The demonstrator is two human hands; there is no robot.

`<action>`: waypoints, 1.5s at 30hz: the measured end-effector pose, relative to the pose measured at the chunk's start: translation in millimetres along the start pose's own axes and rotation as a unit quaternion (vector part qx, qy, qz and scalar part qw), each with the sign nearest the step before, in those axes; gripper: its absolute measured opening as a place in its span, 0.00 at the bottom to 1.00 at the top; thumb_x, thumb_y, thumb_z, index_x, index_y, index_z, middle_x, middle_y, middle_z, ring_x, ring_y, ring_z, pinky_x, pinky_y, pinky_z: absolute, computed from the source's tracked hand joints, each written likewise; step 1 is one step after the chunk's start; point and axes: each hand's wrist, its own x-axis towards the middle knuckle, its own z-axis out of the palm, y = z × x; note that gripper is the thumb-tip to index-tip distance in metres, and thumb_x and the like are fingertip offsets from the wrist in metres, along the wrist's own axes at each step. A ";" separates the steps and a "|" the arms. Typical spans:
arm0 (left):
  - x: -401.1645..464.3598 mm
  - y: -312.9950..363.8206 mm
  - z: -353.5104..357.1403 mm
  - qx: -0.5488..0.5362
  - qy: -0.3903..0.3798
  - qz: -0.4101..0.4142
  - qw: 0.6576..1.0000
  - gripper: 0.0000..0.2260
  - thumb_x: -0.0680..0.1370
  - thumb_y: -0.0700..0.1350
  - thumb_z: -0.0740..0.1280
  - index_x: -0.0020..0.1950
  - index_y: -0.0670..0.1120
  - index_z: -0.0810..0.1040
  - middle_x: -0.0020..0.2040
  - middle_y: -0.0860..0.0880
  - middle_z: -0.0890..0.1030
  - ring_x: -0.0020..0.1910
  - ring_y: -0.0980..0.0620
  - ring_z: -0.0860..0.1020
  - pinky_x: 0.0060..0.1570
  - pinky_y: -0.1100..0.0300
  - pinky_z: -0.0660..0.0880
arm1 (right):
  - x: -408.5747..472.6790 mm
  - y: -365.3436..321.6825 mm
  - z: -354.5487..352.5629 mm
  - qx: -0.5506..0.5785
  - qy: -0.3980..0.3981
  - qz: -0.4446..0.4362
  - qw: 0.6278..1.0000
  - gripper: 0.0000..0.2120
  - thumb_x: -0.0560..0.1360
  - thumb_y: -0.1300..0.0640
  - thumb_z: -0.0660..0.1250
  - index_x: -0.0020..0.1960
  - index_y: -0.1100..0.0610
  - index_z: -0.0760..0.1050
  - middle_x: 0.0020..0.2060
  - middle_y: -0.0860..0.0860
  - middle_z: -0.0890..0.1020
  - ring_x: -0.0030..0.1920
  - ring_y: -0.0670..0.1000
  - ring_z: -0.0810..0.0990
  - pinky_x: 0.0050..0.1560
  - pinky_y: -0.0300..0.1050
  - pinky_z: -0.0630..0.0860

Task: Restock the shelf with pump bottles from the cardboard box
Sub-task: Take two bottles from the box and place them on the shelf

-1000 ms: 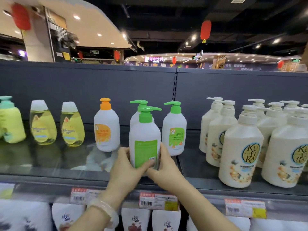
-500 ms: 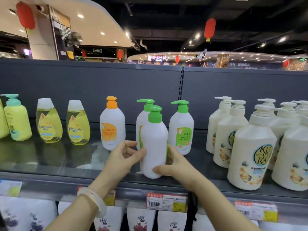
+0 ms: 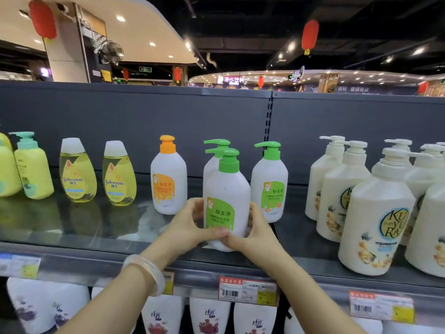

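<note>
A white pump bottle with a green pump and green label (image 3: 226, 196) stands upright near the front of the dark shelf (image 3: 72, 237), its label facing me. My left hand (image 3: 192, 225) wraps its left side and my right hand (image 3: 255, 230) wraps its right side, thumbs meeting at the front near its base. Another green-pump bottle (image 3: 212, 162) stands right behind it, and a third (image 3: 269, 182) to its right. An orange-pump bottle (image 3: 168, 177) stands to the left. The cardboard box is out of view.
Yellow bottles (image 3: 77, 172) line the shelf's left part. Large cream pump bottles (image 3: 375, 213) crowd the right. Price tags (image 3: 248, 290) hang on the shelf's front rail, with white refill pouches (image 3: 209, 317) on the shelf below. A grey back panel (image 3: 144, 116) closes the shelf behind.
The bottle has been turned on the spot: its green label faced left and back, and now faces me. Both hands have closed tighter around its lower body.
</note>
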 end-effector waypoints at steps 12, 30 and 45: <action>-4.3 4.3 12.0 0.057 0.091 0.019 0.994 0.30 0.59 0.39 0.81 0.55 0.47 0.70 0.48 0.54 0.78 0.45 0.64 0.75 0.37 0.75 0.73 | 0.4 -7.3 5.2 -0.020 0.009 -0.030 0.999 0.33 0.62 0.62 0.79 0.59 0.49 0.65 0.50 0.41 0.78 0.47 0.37 0.78 0.42 0.28 0.76; -6.8 -6.1 13.0 0.021 0.080 0.017 0.996 0.32 0.61 0.38 0.80 0.61 0.45 0.69 0.56 0.49 0.78 0.53 0.58 0.77 0.43 0.68 0.73 | -3.8 -4.3 16.6 -0.081 0.040 -0.032 0.995 0.36 0.58 0.47 0.76 0.62 0.47 0.64 0.56 0.47 0.77 0.58 0.48 0.77 0.56 0.52 0.78; -54.0 -8.9 -1.8 0.164 0.091 0.071 0.980 0.31 0.70 0.47 0.74 0.69 0.49 0.65 0.66 0.51 0.69 0.62 0.57 0.69 0.58 0.63 0.65 | -50.2 4.4 28.3 -0.253 0.152 -0.111 0.949 0.31 0.71 0.57 0.71 0.70 0.60 0.63 0.69 0.55 0.65 0.71 0.52 0.63 0.72 0.51 0.63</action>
